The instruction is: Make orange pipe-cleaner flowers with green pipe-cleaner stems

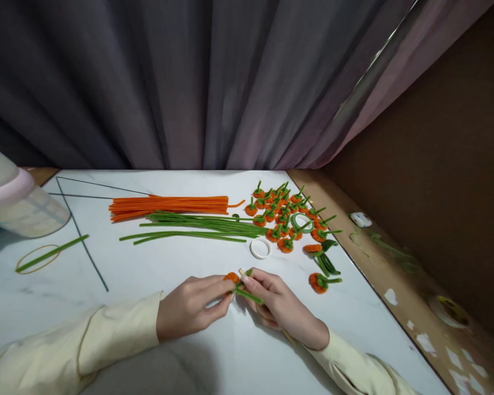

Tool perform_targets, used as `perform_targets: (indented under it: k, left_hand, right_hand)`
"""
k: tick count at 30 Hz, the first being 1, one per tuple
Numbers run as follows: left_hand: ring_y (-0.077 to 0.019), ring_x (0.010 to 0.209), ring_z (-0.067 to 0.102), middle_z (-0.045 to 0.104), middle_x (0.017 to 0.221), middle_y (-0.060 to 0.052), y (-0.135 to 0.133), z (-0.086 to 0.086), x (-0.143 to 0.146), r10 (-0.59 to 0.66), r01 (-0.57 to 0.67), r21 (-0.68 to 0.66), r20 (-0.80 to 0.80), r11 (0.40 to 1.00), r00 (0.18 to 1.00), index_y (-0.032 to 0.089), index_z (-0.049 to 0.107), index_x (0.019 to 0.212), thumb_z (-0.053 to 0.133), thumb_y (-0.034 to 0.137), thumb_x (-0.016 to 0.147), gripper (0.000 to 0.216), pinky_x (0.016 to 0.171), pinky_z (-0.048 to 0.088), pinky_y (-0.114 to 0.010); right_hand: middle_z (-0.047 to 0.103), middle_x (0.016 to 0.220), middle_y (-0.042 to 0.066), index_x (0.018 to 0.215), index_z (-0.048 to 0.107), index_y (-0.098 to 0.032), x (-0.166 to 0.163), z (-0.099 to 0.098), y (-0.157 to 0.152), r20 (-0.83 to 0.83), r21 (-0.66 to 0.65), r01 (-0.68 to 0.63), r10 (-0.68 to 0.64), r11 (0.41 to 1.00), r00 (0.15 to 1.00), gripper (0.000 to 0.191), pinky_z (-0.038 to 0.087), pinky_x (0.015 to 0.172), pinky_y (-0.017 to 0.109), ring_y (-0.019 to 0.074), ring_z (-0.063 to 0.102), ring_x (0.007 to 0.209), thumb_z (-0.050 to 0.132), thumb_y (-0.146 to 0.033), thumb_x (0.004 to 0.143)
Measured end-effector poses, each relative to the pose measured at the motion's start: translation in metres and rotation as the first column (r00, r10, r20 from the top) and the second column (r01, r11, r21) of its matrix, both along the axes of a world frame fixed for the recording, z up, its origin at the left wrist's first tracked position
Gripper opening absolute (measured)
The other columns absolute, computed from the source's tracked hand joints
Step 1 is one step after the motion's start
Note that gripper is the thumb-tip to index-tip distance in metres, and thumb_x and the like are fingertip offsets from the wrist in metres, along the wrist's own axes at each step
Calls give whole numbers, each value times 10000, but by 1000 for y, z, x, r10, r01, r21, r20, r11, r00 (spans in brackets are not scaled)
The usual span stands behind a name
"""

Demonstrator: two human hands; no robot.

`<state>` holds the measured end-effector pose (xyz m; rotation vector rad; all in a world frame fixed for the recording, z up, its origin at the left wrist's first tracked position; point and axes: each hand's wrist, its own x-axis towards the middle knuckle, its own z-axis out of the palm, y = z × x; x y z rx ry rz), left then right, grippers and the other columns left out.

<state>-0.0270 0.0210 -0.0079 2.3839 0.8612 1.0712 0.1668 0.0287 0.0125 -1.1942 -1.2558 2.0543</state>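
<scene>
Near the front middle of the table, my left hand (195, 304) pinches a small orange pipe-cleaner pumpkin (231, 277) with green stem pieces. A length of green pipe cleaner (249, 295) sticks out of it toward my right hand (278, 302). Those right fingers are closed around a thin pale wooden stick (242, 272), its tip close to the pumpkin. The stick's lower end shows below the palm. Beyond the hands lie loose green pipe cleaners (206, 225) and a bundle of orange pipe cleaners (173, 205). Several finished pumpkins (286, 245) cluster at the right.
A white ring (260, 248) and a green tape roll (302, 222) lie by the pumpkins. On the left are a bottle (28, 203), a rubber band (39, 268) and thin dark wires (86, 241). A curtain (181, 82) hangs behind; paper scraps (426, 344) lie beyond the right edge.
</scene>
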Motion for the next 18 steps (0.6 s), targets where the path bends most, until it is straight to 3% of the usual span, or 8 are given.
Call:
perform_targets:
  k: [2,4,6,9,11,12,16,18]
  left_hand:
    - [-153,707,699,707,826,-66,1,2,3,20,35,-352,151,935,988,144,584,974,527,128,832,154,660,574,-190]
    - [-173,698,705,687,726,-44,4,4,4,57,110,-622,241,775,969,134,564,946,553,187,827,132,648,582,-210]
    - [-206,709,709,661,651,-24,7,6,3,108,182,-777,305,602,946,134,547,908,586,249,813,155,663,588,-260]
    - [-219,701,707,668,664,-28,12,10,2,177,286,-880,373,380,911,139,534,878,646,312,777,229,653,578,-283]
    - [-220,683,706,683,682,-43,15,12,1,200,335,-897,398,288,895,137,535,877,681,336,752,277,612,564,-266]
    - [-220,671,706,689,682,-51,16,12,1,207,350,-900,405,259,890,135,538,877,694,344,742,295,596,557,-259]
    - [-224,636,705,706,682,-81,19,12,-1,221,377,-911,407,166,886,130,548,880,715,350,726,316,563,544,-249]
    - [-224,629,704,712,694,-98,20,12,-1,205,388,-913,407,127,890,128,552,886,712,350,729,316,561,544,-251]
  right_hand:
    - [362,482,-107,717,416,-185,3,0,2,-7,34,-23,23,999,1000,365,151,299,147,12,179,314,507,-514,846]
    - [435,555,-88,813,447,-184,7,3,4,13,102,-77,76,992,997,315,162,305,150,15,199,328,486,-492,867]
    - [507,639,-58,989,454,-189,12,7,7,111,252,-150,125,956,986,272,266,353,152,39,318,385,461,-444,896]
    - [610,867,38,1126,464,-189,19,12,10,348,574,-293,96,765,933,248,461,621,222,121,565,712,418,-336,932]
    - [579,1121,97,1158,487,-202,23,12,9,449,704,-376,32,602,893,251,467,804,291,172,576,954,389,-280,941]
    - [545,1206,108,1205,466,-211,24,11,9,480,726,-402,8,558,877,282,463,839,305,180,576,995,386,-265,940]
    - [532,1263,130,1415,151,-212,25,7,6,494,713,-392,-20,581,869,574,495,786,283,157,636,879,440,-241,919]
    - [537,1256,125,1375,269,-206,24,7,6,457,738,-365,-22,567,889,508,479,823,282,163,617,947,470,-241,910]
